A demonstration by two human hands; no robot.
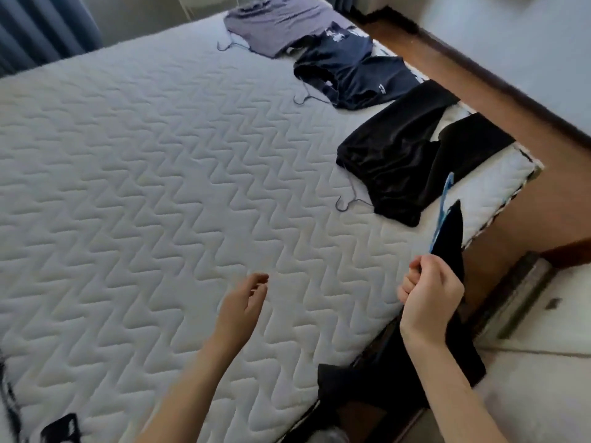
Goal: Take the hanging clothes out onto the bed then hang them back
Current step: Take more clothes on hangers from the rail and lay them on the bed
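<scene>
Three garments on thin hangers lie in a row along the right side of the white quilted bed (144, 174): a grey-purple top (275, 24) farthest away, a navy shirt (348, 71) in the middle, and black trousers (399, 161) nearest. My right hand (428, 295) is shut on a black garment (451, 238) on a light blue hanger (443, 203), held above the bed's near right edge; the cloth drapes down past my wrist to the bed's edge. My left hand (246, 302) hovers over the mattress with fingers loosely apart, holding nothing.
A brown wooden floor strip (479, 78) runs along the bed's right side beneath a white wall. Blue curtains (41, 30) hang at the far left. A dark object (62, 428) lies on the mattress at the bottom left corner. A metal track (511, 298) sits on the floor at right.
</scene>
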